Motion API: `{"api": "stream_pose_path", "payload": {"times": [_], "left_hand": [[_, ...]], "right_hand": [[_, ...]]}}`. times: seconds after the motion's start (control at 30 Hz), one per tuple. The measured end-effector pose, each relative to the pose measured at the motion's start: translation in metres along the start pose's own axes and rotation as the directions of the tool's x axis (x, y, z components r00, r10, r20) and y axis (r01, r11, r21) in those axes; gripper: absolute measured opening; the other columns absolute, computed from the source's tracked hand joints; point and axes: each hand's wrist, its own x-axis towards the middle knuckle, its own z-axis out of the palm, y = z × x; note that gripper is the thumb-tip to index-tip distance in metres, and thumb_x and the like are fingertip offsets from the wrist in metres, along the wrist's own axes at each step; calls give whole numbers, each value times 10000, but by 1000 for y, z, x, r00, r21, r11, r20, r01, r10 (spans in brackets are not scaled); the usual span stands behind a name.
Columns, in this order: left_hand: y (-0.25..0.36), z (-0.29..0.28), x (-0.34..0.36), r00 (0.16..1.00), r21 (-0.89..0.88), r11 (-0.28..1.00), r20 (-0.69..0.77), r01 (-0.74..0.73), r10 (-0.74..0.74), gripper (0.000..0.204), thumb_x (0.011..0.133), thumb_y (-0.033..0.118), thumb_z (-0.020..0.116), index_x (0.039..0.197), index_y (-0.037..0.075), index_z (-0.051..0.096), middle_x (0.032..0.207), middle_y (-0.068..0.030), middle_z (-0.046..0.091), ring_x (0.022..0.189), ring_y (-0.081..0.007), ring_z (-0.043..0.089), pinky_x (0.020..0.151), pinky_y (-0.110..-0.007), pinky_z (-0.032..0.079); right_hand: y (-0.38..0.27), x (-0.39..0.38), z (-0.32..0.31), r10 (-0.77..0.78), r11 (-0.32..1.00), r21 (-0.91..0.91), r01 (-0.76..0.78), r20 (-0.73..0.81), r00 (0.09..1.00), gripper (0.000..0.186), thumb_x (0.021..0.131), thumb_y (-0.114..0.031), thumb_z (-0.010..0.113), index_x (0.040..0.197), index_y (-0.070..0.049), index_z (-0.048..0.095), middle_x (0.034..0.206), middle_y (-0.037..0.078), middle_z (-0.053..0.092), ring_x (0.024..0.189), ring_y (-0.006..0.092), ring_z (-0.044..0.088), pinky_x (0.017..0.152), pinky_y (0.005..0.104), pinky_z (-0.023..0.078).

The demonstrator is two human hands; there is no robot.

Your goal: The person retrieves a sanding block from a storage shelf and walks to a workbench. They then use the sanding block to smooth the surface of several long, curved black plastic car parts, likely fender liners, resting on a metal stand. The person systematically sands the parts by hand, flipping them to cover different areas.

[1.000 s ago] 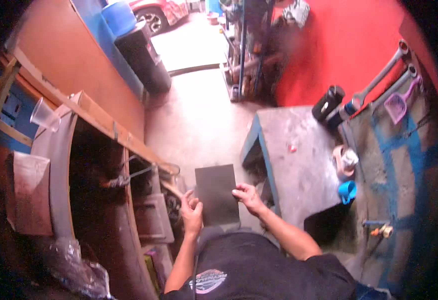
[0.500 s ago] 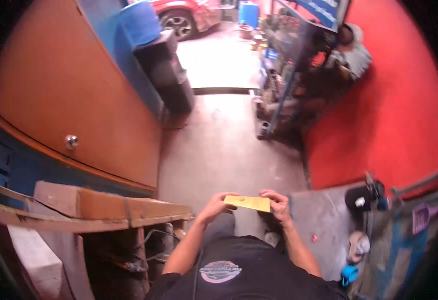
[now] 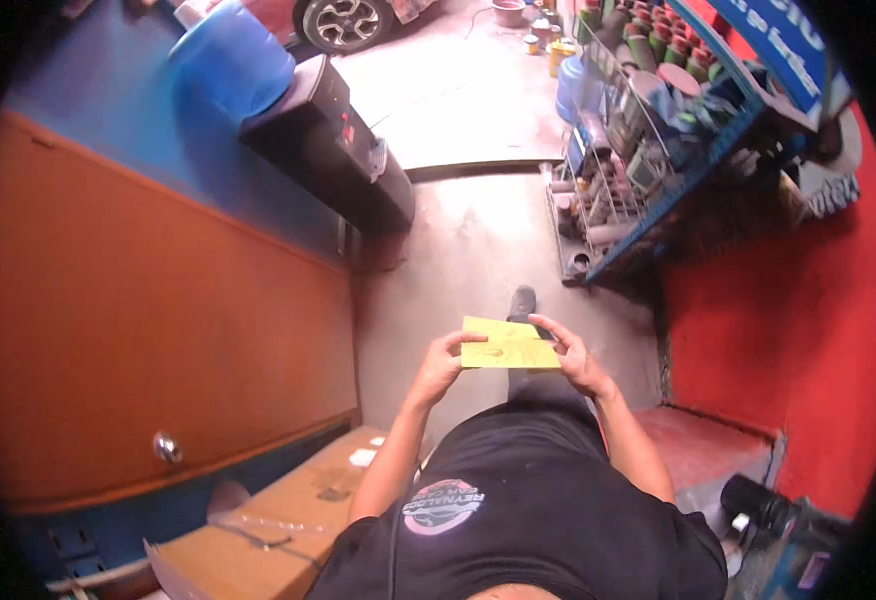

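A yellow sheet (image 3: 509,354) with faint dark markings spans the gap between my hands in front of my body. It looks folded or doubled, with one panel behind another. On its left edge, the fingers of my left hand (image 3: 440,370) are closed. My right hand (image 3: 580,366) grips the right edge, its index finger stretched along the top. Beyond the sheet a dark shoe (image 3: 524,300) of mine shows on the floor.
An orange door (image 3: 178,330) with a round knob and a dark water dispenser (image 3: 308,140) with a blue bottle line the left. A cardboard box (image 3: 258,520) lies near-left. At right stand a blue rack (image 3: 678,180) of cans and bottles and a red wall (image 3: 768,350). A parked car's wheel (image 3: 346,22) shows far ahead.
I have moved forward along the passage, so the dispenser and rack are nearer. Both hands have risen in view, and the yellow sheet now shows two panels, tilted more face-on.
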Motion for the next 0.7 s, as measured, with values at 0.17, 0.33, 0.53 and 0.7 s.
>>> {"api": "stream_pose_path", "payload": {"times": [0.17, 0.33, 0.53, 0.7], "left_hand": [[75, -42, 121, 998, -11, 999, -44, -35, 34, 352, 946, 82, 809, 1284, -8, 765, 1277, -87, 747, 1158, -179, 703, 1041, -343, 581], [144, -82, 218, 944, -240, 944, -291, -228, 154, 345, 1013, 202, 806, 1266, -29, 761, 1189, -87, 774, 1103, -175, 725, 1003, -356, 604], [222, -128, 365, 802, -275, 834, -525, -478, 287, 382, 927, -51, 770, 1281, 24, 648, 1275, -73, 697, 1154, -157, 676, 975, -315, 555], [304, -199, 494, 840, -322, 799, -390, -508, 377, 723, 937, -19, 769, 1549, 100, 402, 1295, -120, 651, 1202, -223, 651, 999, -338, 540]], "right_hand": [[-118, 155, -46, 117, 935, -351, -55, 159, 980, 488, 976, -271, 734, 1419, -66, 736, 1304, 79, 765, 1172, 151, 688, 1076, 340, 518], [-231, 290, -45, 164, 886, -451, -103, 97, 982, 620, 988, -505, 774, 1342, 4, 754, 1194, 128, 790, 1088, 192, 750, 971, 345, 557], [-284, 480, -41, -151, 958, -256, 127, -75, 986, 484, 1000, -309, 783, 1283, 80, 735, 1108, 135, 796, 1001, 196, 739, 910, 350, 581], [-346, 629, -61, -466, 875, -253, 413, -205, 861, 488, 958, -231, 830, 1327, 49, 677, 1103, 125, 775, 991, 183, 724, 899, 325, 590]]}}
